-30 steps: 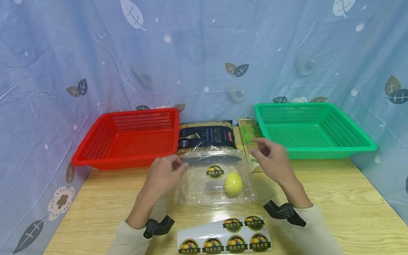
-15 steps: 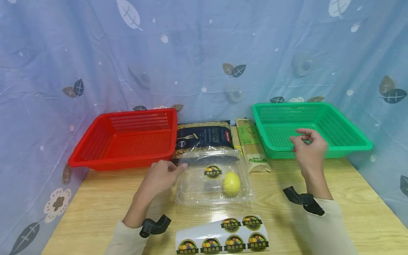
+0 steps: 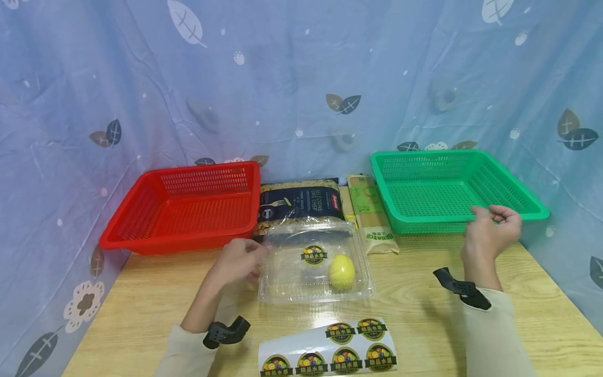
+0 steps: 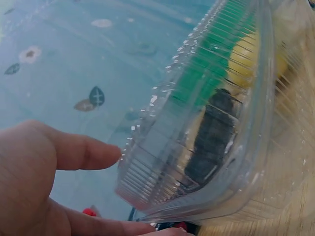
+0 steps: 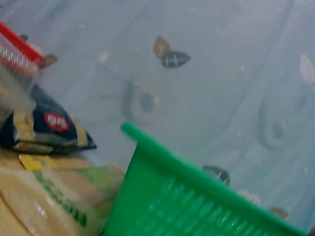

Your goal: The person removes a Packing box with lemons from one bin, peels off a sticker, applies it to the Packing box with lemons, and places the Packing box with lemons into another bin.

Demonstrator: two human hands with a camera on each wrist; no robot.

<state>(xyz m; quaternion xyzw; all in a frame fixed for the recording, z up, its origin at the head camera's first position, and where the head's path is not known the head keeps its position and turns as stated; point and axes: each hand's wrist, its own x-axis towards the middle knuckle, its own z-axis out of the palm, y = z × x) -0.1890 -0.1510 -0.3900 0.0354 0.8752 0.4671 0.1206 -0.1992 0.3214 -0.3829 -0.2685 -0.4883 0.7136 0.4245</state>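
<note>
A clear plastic clamshell box (image 3: 287, 272) with a closed lid stands mid-table. A round fruit sticker (image 3: 314, 255) shows on its lid, and a yellow lemon-like fruit (image 3: 341, 272) is inside. My left hand (image 3: 237, 262) is at the box's left side. In the left wrist view its thumb (image 4: 88, 152) is stretched out to the box's ribbed wall, with fingers lower down; whether they touch is unclear. My right hand (image 3: 492, 233) hovers in front of the green basket (image 3: 424, 222), fingers loosely bent, with nothing seen in them. The right wrist view does not show it.
On the left stands a red basket (image 3: 188, 241). Behind the box lie a dark blue pasta bag (image 3: 301, 201) and a green-and-tan packet (image 3: 372, 214). A sheet of round stickers (image 3: 301, 348) lies at the table's front. A patterned curtain (image 3: 292, 78) closes off the back.
My right hand has moved from beside the box's upper right corner rightward to the green basket's front. My left hand stays by the box's left side, its fingers shifting slightly lower.
</note>
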